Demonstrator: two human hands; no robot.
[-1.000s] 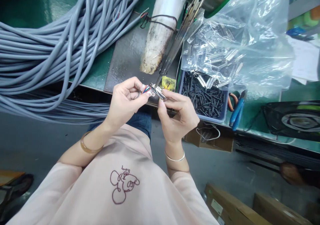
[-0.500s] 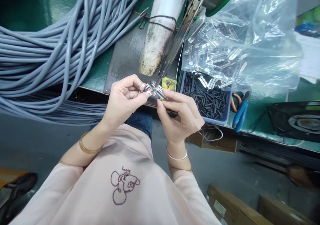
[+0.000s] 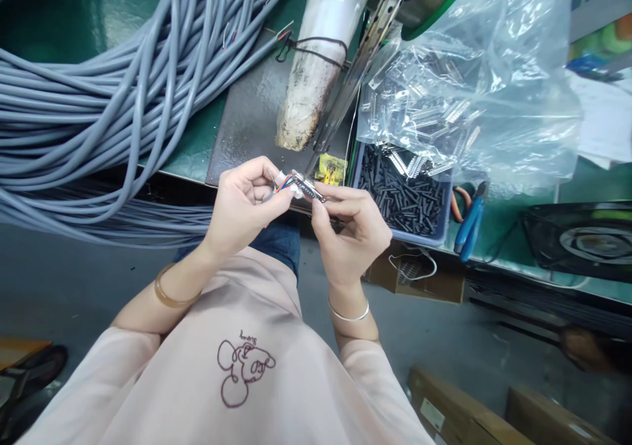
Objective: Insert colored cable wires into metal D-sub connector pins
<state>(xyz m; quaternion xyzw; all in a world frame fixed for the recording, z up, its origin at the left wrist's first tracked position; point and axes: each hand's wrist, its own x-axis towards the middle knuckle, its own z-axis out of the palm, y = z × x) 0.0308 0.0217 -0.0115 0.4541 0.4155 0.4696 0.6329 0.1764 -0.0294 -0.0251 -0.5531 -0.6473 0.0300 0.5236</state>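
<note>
My left hand point(image 3: 249, 201) pinches a bunch of thin coloured wires point(image 3: 285, 183) between thumb and fingers. In my right hand point(image 3: 348, 224), thumb and fingertips grip the end of a small metal pin connector point(image 3: 309, 188). Wires and connector meet between the two hands; whether each wire touches a pin is too small to tell. The dark tip of a soldering iron point(image 3: 316, 155) comes down from above, close to the connector. Just beyond my right fingertips lies a yellow pad point(image 3: 328, 170) on the dark work plate point(image 3: 247, 126).
Coiled grey cables point(image 3: 143, 96) fill the left. A wrapped tube point(image 3: 320, 50) hangs over the plate. To the right are a blue bin of black sleeves point(image 3: 405, 201), a plastic bag of connectors point(image 3: 469, 96), blue-handled cutters point(image 3: 471, 224) and a black fan point(image 3: 587, 241).
The connector has tilted and shifted slightly left, with my right hand moving left along with it. Both hands keep their hold. The view has shifted slightly.
</note>
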